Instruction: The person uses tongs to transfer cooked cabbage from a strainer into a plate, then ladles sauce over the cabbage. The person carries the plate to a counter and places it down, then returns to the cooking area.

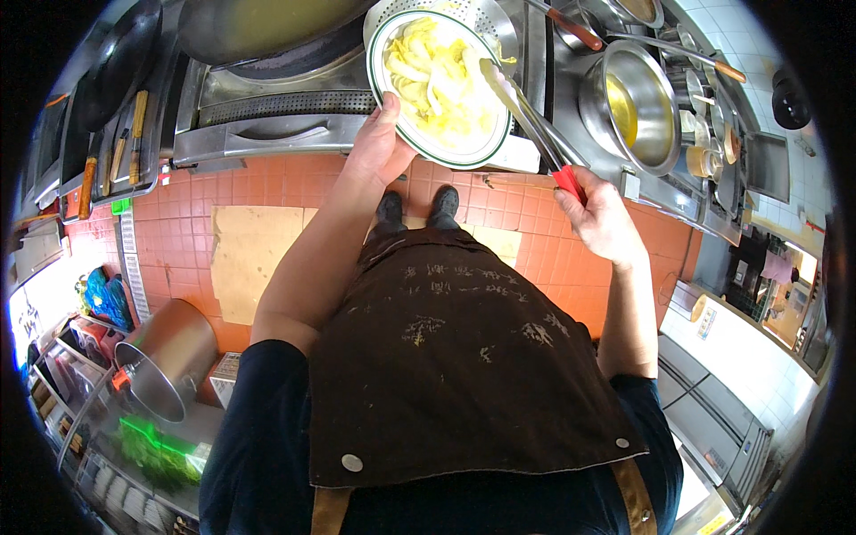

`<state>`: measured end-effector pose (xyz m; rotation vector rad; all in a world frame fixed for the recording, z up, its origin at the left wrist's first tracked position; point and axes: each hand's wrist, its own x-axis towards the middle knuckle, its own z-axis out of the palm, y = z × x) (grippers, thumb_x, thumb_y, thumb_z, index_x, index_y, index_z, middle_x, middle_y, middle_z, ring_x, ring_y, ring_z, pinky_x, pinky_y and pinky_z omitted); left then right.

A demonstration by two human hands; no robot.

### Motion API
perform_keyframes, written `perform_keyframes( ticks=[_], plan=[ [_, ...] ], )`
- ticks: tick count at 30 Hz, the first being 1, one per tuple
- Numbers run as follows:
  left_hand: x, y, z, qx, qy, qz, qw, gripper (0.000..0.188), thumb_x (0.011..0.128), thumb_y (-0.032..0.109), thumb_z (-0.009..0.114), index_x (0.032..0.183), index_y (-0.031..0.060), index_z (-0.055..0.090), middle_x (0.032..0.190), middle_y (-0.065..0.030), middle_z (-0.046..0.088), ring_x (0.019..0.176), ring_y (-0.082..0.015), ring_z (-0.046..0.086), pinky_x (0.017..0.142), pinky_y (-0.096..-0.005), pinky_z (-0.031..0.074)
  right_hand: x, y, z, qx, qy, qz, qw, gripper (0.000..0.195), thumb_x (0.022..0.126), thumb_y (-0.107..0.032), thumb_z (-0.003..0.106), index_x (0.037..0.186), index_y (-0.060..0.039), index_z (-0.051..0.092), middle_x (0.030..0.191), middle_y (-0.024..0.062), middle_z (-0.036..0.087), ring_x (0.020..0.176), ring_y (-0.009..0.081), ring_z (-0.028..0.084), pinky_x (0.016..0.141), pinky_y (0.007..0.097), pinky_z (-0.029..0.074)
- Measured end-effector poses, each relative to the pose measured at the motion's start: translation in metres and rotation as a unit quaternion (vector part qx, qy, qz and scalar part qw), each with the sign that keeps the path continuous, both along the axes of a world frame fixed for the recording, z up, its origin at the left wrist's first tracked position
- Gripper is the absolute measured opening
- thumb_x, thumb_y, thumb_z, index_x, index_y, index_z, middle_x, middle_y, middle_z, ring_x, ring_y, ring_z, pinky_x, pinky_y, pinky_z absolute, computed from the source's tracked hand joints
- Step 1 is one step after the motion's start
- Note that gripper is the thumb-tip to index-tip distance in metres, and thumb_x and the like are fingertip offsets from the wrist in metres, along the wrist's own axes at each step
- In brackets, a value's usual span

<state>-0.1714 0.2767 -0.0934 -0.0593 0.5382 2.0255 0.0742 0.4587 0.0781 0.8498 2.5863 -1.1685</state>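
My left hand holds the near left rim of a white plate with green edge lines, its thumb on top. Pale yellow-white cut leaves, which look like cabbage, lie heaped on the plate. In my right hand are metal tongs with a red handle part. Their tips are over the right side of the plate, by the leaves; whether they pinch any I cannot tell. Partly behind the plate is a perforated metal strainer, with some yellow leaf at its edge.
A large wok stands on the stove at the upper left. Right of the plate is a steel bowl with yellow liquid, near ladles with wooden handles and several small containers. Brushes lie on a tray at the left. Cardboard covers part of the tiled floor.
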Motion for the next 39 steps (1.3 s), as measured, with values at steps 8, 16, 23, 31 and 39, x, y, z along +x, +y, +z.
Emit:
perform_keyframes(
  ticks=[8, 16, 23, 31, 39],
  plan=[
    [-0.009, -0.005, -0.002, -0.004, 0.034, -0.025, 0.999, 0.088, 0.093, 0.053, 0.065, 0.159, 0.0066, 0.030, 0.160, -0.0121, 0.043, 0.146, -0.0282, 0.043, 0.122, -0.0493, 0.035, 0.008, 0.012, 0.028, -0.183, 0.020, -0.035, 0.982, 0.019, 0.101, -0.017, 0.068, 0.110, -0.0009, 0.065, 0.074, -0.0038, 0.056, 0.054, 0.0043, 0.050, 0.050, 0.0223, 0.042],
    [-0.009, -0.002, -0.001, 0.012, 0.047, -0.036, 0.998, 0.088, 0.094, 0.056, 0.062, 0.160, 0.0068, 0.029, 0.162, -0.0129, 0.040, 0.147, -0.0290, 0.041, 0.123, -0.0489, 0.035, 0.004, 0.023, 0.033, -0.080, -0.021, -0.034, 0.996, 0.020, 0.099, -0.015, 0.069, 0.113, -0.0006, 0.065, 0.073, -0.0025, 0.055, 0.057, 0.0084, 0.049, 0.054, 0.0256, 0.044],
    [-0.012, 0.003, -0.010, 0.049, 0.014, -0.009, 0.999, 0.060, 0.108, 0.041, 0.046, 0.154, 0.0035, 0.038, 0.159, -0.0140, 0.044, 0.142, -0.0317, 0.049, 0.118, -0.0512, 0.042, 0.020, 0.006, 0.037, 0.015, -0.064, 0.059, 0.996, 0.028, 0.095, -0.008, 0.070, 0.119, 0.0024, 0.062, 0.077, 0.0135, 0.060, 0.073, 0.0224, 0.058, 0.074, 0.0355, 0.051],
    [-0.011, 0.006, 0.008, -0.034, 0.031, 0.002, 0.999, 0.061, 0.101, 0.039, 0.061, 0.149, 0.0055, 0.045, 0.153, -0.0120, 0.052, 0.137, -0.0288, 0.054, 0.116, -0.0512, 0.044, -0.019, -0.019, 0.049, 0.081, -0.032, 0.125, 0.988, 0.035, 0.092, -0.010, 0.071, 0.123, 0.0007, 0.060, 0.080, 0.0211, 0.064, 0.076, 0.0367, 0.067, 0.074, 0.0422, 0.053],
    [-0.007, 0.003, 0.016, -0.064, 0.016, 0.017, 0.998, 0.046, 0.106, 0.025, 0.059, 0.146, 0.0057, 0.047, 0.145, -0.0120, 0.056, 0.132, -0.0282, 0.058, 0.114, -0.0507, 0.049, -0.043, -0.027, 0.045, 0.222, -0.076, 0.193, 0.953, 0.032, 0.093, -0.017, 0.070, 0.118, -0.0008, 0.059, 0.086, 0.0217, 0.069, 0.084, 0.0409, 0.071, 0.074, 0.0488, 0.056]
  ],
)
